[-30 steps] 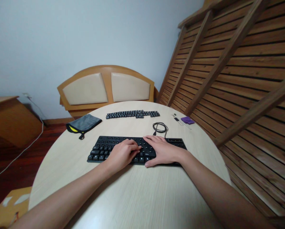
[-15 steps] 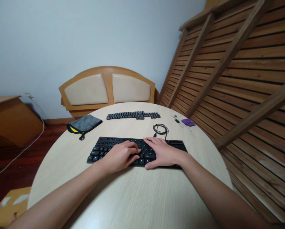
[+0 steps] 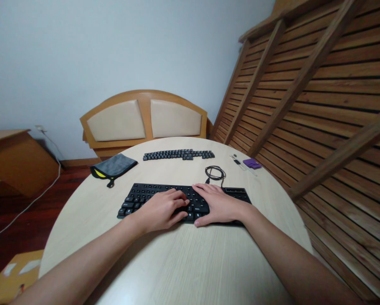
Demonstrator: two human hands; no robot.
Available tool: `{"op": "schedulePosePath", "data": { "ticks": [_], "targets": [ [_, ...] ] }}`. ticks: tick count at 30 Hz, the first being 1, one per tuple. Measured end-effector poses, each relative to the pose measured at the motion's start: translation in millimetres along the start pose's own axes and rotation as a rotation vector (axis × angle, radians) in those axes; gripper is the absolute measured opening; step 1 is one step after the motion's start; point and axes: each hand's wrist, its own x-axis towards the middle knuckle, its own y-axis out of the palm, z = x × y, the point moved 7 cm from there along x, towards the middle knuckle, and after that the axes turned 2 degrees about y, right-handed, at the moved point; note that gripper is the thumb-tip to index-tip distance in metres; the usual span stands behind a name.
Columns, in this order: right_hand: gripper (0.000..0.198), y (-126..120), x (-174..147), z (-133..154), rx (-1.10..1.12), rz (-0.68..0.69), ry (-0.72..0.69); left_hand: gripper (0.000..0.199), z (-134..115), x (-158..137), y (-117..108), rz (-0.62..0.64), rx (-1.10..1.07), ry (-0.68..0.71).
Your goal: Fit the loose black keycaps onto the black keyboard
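Note:
A black keyboard (image 3: 135,197) lies across the round table, with full keycaps at its lower left and bare key stems over much of the rest. My right hand (image 3: 220,204) spans it, thumb at the front edge and fingertips near the back edge, holding it. Over the middle keys, my left hand (image 3: 164,207) has its fingers bent down and its thumb apart from the index finger. Nothing shows between them; the fingertips' contact is partly hidden. Loose black keycaps (image 3: 177,154) stand in rows beyond the keyboard.
A coiled cable (image 3: 215,172) sits behind the keyboard. Farther right are a purple cloth (image 3: 252,163) and a small wire tool (image 3: 237,162). A grey and yellow cloth (image 3: 115,165) lies at left on the table (image 3: 190,262). Wooden slats (image 3: 320,84) lean at the right.
My left thumb has parted slightly from the index finger. The whole view has shifted a little; my right hand keeps its place on the keyboard.

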Motion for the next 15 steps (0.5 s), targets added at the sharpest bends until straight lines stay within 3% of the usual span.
{"op": "schedulePosePath", "data": {
  "ticks": [12,15],
  "targets": [
    [0.127,-1.2,0.7,-1.1,-0.010,0.032,0.020,0.040,5.5,-2.8,-0.3,0.035,-0.039,0.050],
    [0.116,-7.7,2.5,-1.5,0.016,0.032,-0.002,0.041,3.4,-2.6,-0.3,0.040,-0.001,0.044]
  ]
}}
